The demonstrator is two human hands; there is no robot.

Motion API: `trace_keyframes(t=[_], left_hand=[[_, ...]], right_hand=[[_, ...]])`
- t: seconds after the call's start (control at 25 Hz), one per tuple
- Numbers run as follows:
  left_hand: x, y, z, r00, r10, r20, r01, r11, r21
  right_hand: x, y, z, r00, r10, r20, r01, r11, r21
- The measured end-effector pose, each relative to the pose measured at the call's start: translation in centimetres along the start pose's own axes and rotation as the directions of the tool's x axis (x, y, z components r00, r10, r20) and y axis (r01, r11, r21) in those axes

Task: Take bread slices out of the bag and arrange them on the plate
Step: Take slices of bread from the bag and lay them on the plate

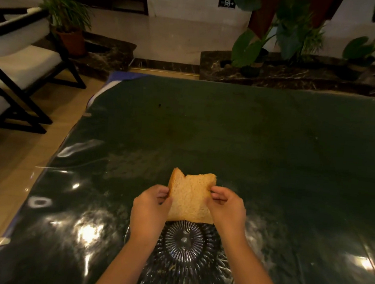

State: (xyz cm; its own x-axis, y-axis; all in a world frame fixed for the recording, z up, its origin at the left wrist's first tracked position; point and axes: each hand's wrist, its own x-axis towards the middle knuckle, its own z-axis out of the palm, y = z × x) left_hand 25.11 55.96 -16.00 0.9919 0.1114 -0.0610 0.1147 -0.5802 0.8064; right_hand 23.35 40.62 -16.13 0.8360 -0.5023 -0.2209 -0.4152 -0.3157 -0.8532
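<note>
A tan bread slice (189, 198) hangs above the far edge of a clear ribbed glass plate (182, 254) near the table's front. It looks like more than one slice pressed together, with a second crust edge at the top left. My left hand (150, 207) pinches its left edge and my right hand (228, 210) pinches its right edge. The plate's centre shows bare glass. No bag is in view.
The table (272, 149) is covered in dark green cloth under shiny clear plastic. Two white-cushioned chairs (14, 63) stand to the left on the floor. Potted plants (69, 29) sit on a dark stone ledge beyond the table's far edge.
</note>
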Motion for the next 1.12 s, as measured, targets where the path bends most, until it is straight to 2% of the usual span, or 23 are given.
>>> trace_keyframes(t=[0.2, 0.28, 0.4, 0.56, 0.72, 0.96, 1.12], left_hand=[[-1.1, -0.1, -1.4, 0.999, -0.035, 0.018, 0.037, 0.991, -0.130], [-1.9, -0.7, -1.7, 0.998, -0.048, 0.038, 0.053, 0.988, -0.148], [-3.0, -1.7, -1.4, 0.995, -0.079, 0.065, 0.087, 0.987, -0.138], [-3.6, -2.7, -0.9, 0.994, -0.092, 0.057, 0.095, 0.995, -0.042], [-3.0, -3.1, -0.6, 0.999, -0.036, 0.026, 0.036, 0.999, -0.003], [-2.3, -2.7, 0.0, 0.996, -0.069, 0.063, 0.076, 0.991, -0.112], [-1.8, -2.8, 0.1, 0.992, -0.094, 0.079, 0.103, 0.988, -0.116]], right_hand=[[-1.7, -0.2, -1.0, 0.999, -0.035, -0.005, 0.035, 0.987, 0.157], [-2.7, 0.7, -1.5, 0.999, -0.045, 0.008, 0.043, 0.985, 0.166], [-4.0, 2.1, -1.6, 0.999, 0.014, 0.034, -0.019, 0.991, 0.134], [-3.8, 3.6, -0.9, 0.997, 0.080, 0.016, -0.081, 0.995, 0.053], [-3.3, 3.9, -0.7, 1.000, -0.019, 0.002, 0.019, 0.997, -0.076], [-3.1, 3.7, 0.1, 0.999, -0.048, 0.002, 0.048, 0.994, -0.094], [-2.7, 3.7, 0.0, 0.999, -0.051, -0.019, 0.049, 0.994, -0.099]])
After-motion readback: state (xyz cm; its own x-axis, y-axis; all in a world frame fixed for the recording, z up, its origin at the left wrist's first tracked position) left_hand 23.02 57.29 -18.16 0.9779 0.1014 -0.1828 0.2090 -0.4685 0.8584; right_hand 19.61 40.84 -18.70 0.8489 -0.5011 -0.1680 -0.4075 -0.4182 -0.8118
